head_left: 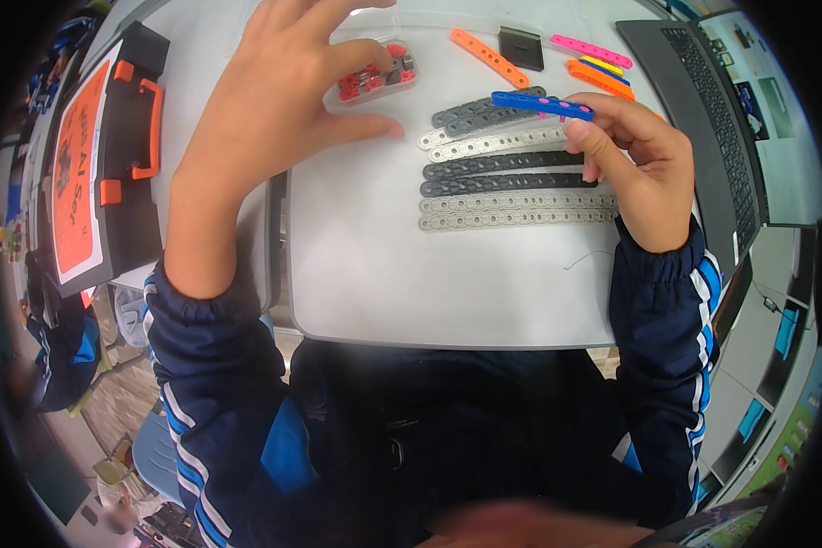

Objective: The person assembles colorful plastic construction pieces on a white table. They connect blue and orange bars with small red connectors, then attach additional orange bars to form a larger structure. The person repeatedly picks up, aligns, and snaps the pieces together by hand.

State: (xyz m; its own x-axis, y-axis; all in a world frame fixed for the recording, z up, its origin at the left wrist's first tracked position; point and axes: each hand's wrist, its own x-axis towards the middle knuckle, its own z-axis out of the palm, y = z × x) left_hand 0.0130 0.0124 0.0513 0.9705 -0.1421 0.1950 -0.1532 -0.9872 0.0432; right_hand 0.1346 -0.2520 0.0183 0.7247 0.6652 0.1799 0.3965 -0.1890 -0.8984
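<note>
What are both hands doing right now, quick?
Left hand: open, near the clear box.
Right hand: closed, holding the blue bar.

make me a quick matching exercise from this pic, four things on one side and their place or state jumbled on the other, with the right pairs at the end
Things:
1. blue beam
2. clear box
3. laptop
4. case

Place or state:
A. contains red parts
B. at the left, with an orange handle
C. held in the right hand
D. open, at the right

Pairs: 1-C, 2-A, 3-D, 4-B
</note>
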